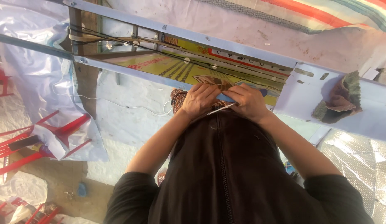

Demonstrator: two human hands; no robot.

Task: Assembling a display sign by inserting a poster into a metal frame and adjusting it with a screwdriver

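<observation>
My left hand (199, 99) and my right hand (247, 101) meet at the near edge of a long pale blue frame (131, 71) that holds a yellow printed panel (180, 70). My right hand grips a thin blade-like tool with a blue handle (221, 108), its metal tip pointing left under my left hand. My left hand presses fingers down on the frame edge and the panel beside the tool. A dark zipped garment on my body fills the lower middle.
A crumpled green and brown rag (340, 99) lies on the pale board at the right. Red plastic chairs (43, 137) stand at the left under white sheeting. A white cable (131, 108) trails across the pale floor. Silver foil sheet (363, 161) lies at the lower right.
</observation>
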